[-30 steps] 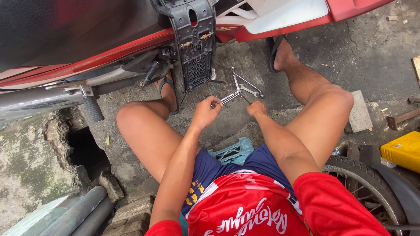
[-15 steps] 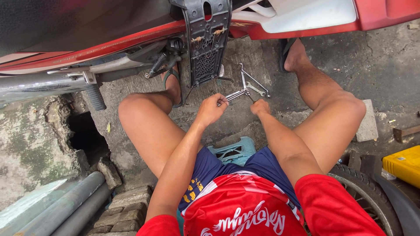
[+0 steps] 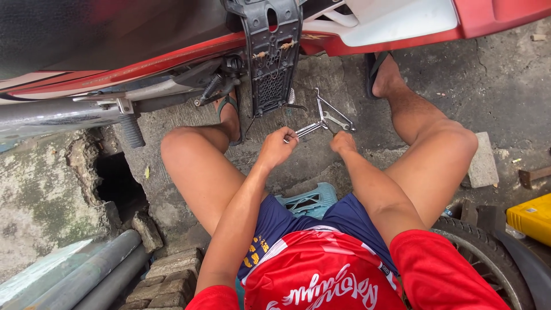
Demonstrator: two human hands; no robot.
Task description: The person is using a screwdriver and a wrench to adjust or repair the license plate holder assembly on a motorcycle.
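Camera has dipped and closed in since the earlier frames — hands barely moved, work still in the same spot. Left hand [image 3: 277,148] fingers closed on one of the wrenches [image 3: 324,121], centre frame on the concrete floor [image 3: 436,86]; right hand [image 3: 343,142] rests at them, grip unclear. Yellow box [image 3: 531,217] at right edge, label unreadable.

The person wears a red shirt [image 3: 321,275] with white script, navy shorts [image 3: 275,221] and dark sandals [image 3: 376,63].
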